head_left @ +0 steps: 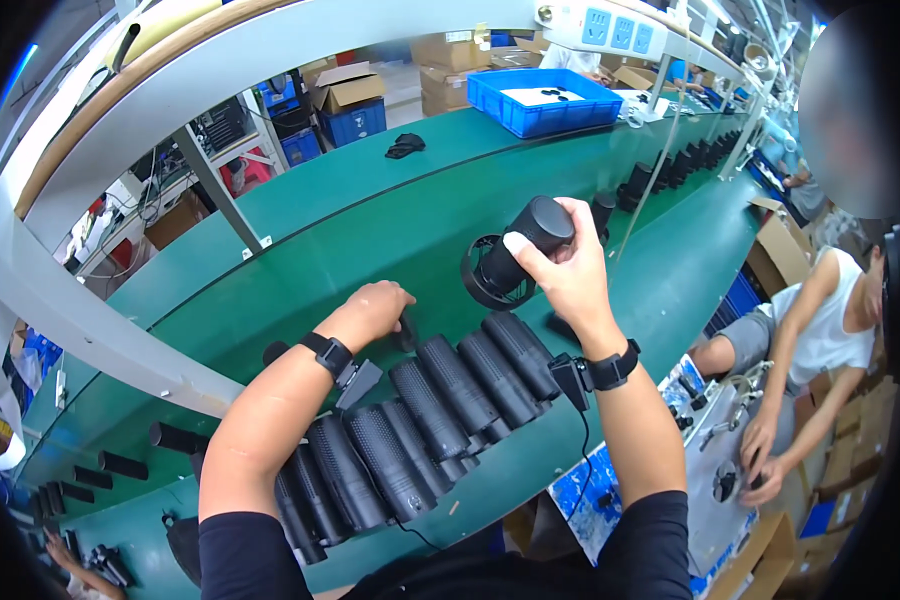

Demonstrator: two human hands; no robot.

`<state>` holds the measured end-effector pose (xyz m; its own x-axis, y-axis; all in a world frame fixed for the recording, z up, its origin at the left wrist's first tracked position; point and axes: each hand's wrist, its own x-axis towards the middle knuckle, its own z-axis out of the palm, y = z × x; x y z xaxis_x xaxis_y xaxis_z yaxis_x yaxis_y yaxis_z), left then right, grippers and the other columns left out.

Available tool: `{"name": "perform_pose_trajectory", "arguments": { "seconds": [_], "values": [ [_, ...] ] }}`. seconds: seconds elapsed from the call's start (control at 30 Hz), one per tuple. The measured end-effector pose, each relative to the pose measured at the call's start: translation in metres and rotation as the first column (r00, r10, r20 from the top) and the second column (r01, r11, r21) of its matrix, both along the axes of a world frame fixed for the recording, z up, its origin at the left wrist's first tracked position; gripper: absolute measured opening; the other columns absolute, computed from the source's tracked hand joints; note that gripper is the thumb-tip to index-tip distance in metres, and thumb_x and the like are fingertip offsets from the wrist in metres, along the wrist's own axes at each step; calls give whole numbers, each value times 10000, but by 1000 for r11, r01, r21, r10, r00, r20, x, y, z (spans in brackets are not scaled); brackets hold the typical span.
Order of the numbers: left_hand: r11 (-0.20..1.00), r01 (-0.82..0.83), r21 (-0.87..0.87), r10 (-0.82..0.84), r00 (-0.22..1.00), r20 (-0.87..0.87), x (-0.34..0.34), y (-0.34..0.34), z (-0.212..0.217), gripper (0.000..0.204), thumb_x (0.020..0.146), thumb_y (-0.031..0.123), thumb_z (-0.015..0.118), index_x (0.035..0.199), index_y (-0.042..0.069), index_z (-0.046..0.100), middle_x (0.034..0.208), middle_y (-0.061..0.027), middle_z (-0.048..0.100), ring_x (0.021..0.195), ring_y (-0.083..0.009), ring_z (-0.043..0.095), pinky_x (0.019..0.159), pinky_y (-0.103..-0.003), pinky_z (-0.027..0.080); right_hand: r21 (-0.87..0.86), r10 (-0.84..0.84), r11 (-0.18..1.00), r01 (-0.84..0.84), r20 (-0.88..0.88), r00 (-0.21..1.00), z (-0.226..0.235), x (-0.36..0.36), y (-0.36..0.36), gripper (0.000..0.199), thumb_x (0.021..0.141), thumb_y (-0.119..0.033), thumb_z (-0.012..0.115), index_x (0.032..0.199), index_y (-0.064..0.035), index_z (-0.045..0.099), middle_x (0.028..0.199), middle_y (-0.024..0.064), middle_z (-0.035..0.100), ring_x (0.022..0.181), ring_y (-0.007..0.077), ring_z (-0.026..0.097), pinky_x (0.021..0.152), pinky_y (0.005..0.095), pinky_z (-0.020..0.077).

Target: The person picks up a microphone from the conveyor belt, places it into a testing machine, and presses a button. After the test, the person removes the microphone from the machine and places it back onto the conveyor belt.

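My right hand (576,265) is raised over the green work surface, its fingers wrapped round a black cylinder (537,228) held tilted. The cylinder's lower end carries a wide open black ring with spokes (490,280). Further left and lower, my left hand (370,308) reaches over the surface with its fingers curled. A dark elongated piece (406,332) shows just below those fingertips; its kind is partly hidden. Between my forearms lies a row of several black textured cylinders (430,395), packed side by side near the bench edge.
A blue tray (530,118) with a few black parts stands on the far ledge, near a crumpled black item (405,146). More black cylinders stand (670,170) far right and lie (120,465) at left. A white frame post (100,340) curves past my left. A co-worker (820,330) sits at right.
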<state>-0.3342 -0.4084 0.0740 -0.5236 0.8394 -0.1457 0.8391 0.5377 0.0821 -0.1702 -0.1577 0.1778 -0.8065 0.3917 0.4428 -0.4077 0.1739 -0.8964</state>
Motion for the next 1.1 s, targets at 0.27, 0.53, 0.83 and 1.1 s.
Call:
{"name": "perform_pose_trajectory", "arguments": {
  "seconds": [0.27, 0.53, 0.83, 1.1],
  "values": [
    [999, 24, 40, -26, 998, 54, -1, -2, 6, 594, 795, 148, 854, 1366, 127, 693, 1144, -132, 730, 1088, -362, 705, 937, -473, 576, 4, 27, 1000, -28, 53, 998, -4, -21, -8, 590, 872, -106, 865, 1313, -36, 480, 1112, 72, 627, 977, 140, 664, 842, 296, 579],
    [997, 23, 73, -32, 992, 121, -3, 5, 17, 596, 790, 161, 858, 1362, 120, 693, 1142, -131, 732, 1075, -370, 703, 935, -485, 565, 714, -394, 681, 164, 169, 903, -89, -89, 12, 702, 855, -206, 825, 1420, -9, 459, 1212, 281, 664, 1077, 454, 692, 937, 491, 572],
    [985, 33, 171, -55, 990, 127, 2, 6, 15, 532, 847, 206, 829, 1346, 91, 686, 1259, -175, 708, 1219, -378, 650, 1014, -493, 541, 805, -400, 559, 198, 52, 915, -116, -66, 44, 668, 895, -247, 780, 1448, -53, 460, 1246, 268, 653, 1171, 471, 650, 997, 524, 546],
    [821, 57, 568, -29, 998, -58, 94, 33, 159, 455, 987, 152, 635, 1431, 59, 601, 1241, -182, 627, 1172, -372, 615, 1022, -439, 500, 593, -194, 797, 114, 72, 978, -17, 115, -10, 602, 885, -250, 826, 1386, -17, 586, 1160, 152, 690, 712, 163, 590, 701, 316, 531]
  ]
}}
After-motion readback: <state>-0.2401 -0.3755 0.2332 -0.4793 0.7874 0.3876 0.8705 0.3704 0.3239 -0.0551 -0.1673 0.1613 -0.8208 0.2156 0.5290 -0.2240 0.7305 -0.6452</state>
